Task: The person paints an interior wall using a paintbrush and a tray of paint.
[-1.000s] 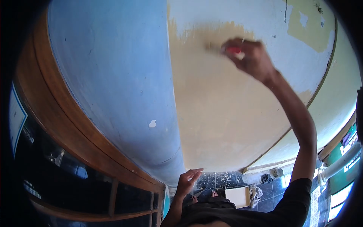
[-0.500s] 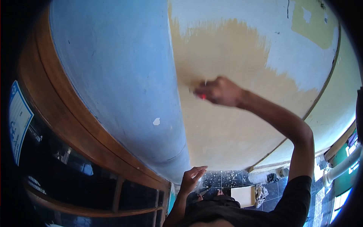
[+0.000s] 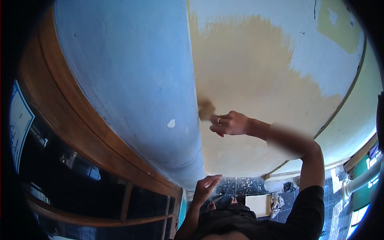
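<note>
My right hand [image 3: 231,123] is closed around a paintbrush [image 3: 206,109], with a bit of its red handle showing below the fingers. The brush's tan, blurred bristles lie against the wall right beside the corner with the blue section. Beige paint [image 3: 248,80] covers much of the wall in front of me, with ragged brushed edges at the top and right. Low near the foot of that corner, my left hand [image 3: 205,189] has its fingers stretched out and apart, holding nothing.
A blue wall section [image 3: 132,80] with a white chipped spot stands left, beside a brown wooden frame [image 3: 80,120] with dark glass. On the dark tiled floor are pale flakes, a whitish tray [image 3: 258,205] and a crumpled cloth [image 3: 277,205]. A pipe [image 3: 362,180] is at far right.
My right hand has moved down the wall with the paintbrush, beside the blue corner. My left hand stays in nearly the same place. The view has shifted slightly.
</note>
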Motion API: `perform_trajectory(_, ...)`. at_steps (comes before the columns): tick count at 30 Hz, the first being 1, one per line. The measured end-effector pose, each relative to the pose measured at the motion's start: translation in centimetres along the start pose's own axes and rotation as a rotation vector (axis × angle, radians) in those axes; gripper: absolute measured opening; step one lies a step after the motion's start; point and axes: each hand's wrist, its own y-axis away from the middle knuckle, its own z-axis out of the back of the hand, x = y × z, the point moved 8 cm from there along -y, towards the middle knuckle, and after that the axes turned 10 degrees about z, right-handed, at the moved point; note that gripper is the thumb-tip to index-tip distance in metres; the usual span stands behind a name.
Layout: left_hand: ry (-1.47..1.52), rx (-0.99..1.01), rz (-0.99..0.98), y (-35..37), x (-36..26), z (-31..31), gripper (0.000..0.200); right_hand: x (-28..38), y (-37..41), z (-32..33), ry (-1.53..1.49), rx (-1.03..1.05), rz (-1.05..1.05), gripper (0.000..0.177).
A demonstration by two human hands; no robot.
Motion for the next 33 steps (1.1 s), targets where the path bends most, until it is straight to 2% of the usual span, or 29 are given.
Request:
perform_trajectory(1,-0.006,-0.004,-0.006,0.1,-0.3,0.1,0.027,-0.7,0.5,-1.6,-0.294,0.174,-0.107,0.018)
perform_trajectory(2,-0.013,-0.006,-0.015,0.0,-0.6,0.2,0.027,-1.3,0.4,-1.3,-0.289,0.172,-0.105,0.018)
perform_trajectory(4,-0.022,-0.006,-0.006,-0.1,-0.4,0.2,0.027,-4.6,-0.5,3.3,-0.072,-0.091,-0.211,0.016)
perform_trajectory(6,-0.032,-0.003,0.005,-0.4,-0.1,0.1,0.027,-7.8,-2.5,8.9,0.014,-0.191,-0.280,0.025)
perform_trajectory(8,-0.037,0.019,0.006,-0.6,0.4,-0.4,0.027,-8.1,-4.3,14.4,0.281,-0.287,-0.210,0.019)
perform_trajectory(9,-0.035,0.023,0.011,-0.7,0.5,-0.6,0.027,-8.4,-4.6,14.9,0.278,-0.282,-0.214,0.019)
perform_trajectory(11,-0.029,0.043,0.021,-0.8,0.6,-1.1,0.028,-5.9,-4.8,16.2,0.699,-0.387,0.007,0.015)
perform_trajectory(13,-0.017,0.065,0.052,-0.7,0.7,-1.5,0.028,-5.3,-2.9,11.2,0.521,-0.204,-0.094,0.014)
perform_trajectory(15,-0.016,0.101,0.086,-0.9,1.4,-2.3,0.028,-1.7,0.1,4.4,0.544,-0.125,-0.018,0.016)
perform_trajectory(16,-0.021,0.100,0.099,-0.9,2.1,-2.4,0.028,-0.2,2.6,0.3,0.232,-0.115,-0.055,0.016)
perform_trajectory(17,-0.025,0.094,0.106,-1.2,2.5,-2.3,0.029,2.2,4.4,-0.9,0.193,-0.150,-0.162,0.017)
perform_trajectory(18,-0.040,0.120,0.104,-1.4,2.8,-2.6,0.029,3.7,7.1,-3.8,-0.084,-0.164,-0.366,0.019)
perform_trajectory(19,-0.077,0.142,0.143,-1.6,3.7,-3.0,0.030,5.2,10.0,-6.1,-0.329,-0.209,-0.667,0.018)
perform_trajectory(21,-0.117,0.220,0.200,-2.4,7.2,-4.0,0.033,10.0,16.4,-9.7,-0.440,-0.501,-1.084,0.014)
perform_trajectory(22,-0.123,0.276,0.266,-2.7,9.4,-5.0,0.037,13.3,20.2,-10.9,-0.544,-0.607,-1.525,0.010)
perform_trajectory(23,-0.078,0.327,0.311,-2.9,11.3,-6.3,0.040,17.8,24.1,-14.0,-0.898,-0.923,-1.870,0.012)
perform_trajectory(24,-0.036,0.374,0.377,-2.6,13.5,-7.7,0.043,21.9,26.4,-14.4,-0.953,-1.214,-1.993,0.011)
perform_trajectory(26,-0.157,0.460,0.488,-2.4,18.9,-9.8,0.048,30.3,29.2,-15.4,-0.986,-1.536,-2.241,0.015)
perform_trajectory(27,-0.083,0.469,0.559,-2.3,21.2,-11.2,0.047,33.4,29.9,-15.2,-0.996,-1.641,-2.256,0.014)
perform_trajectory(28,-0.012,0.472,0.652,-2.2,20.3,-13.7,0.046,36.2,30.3,-14.5,-0.993,-1.753,-2.291,0.013)
perform_trajectory(29,-0.029,0.505,0.834,-1.6,20.3,-15.6,0.046,38.7,30.7,-14.2,-1.046,-1.824,-2.302,0.013)
perform_trajectory(30,0.021,0.415,0.896,-0.9,19.8,-17.0,0.041,40.8,30.9,-13.5,-1.085,-1.906,-2.308,0.013)
perform_trajectory(33,0.070,0.487,0.998,0.2,23.8,-21.5,0.040,47.0,31.1,-12.1,-0.970,-2.049,-2.573,0.015)
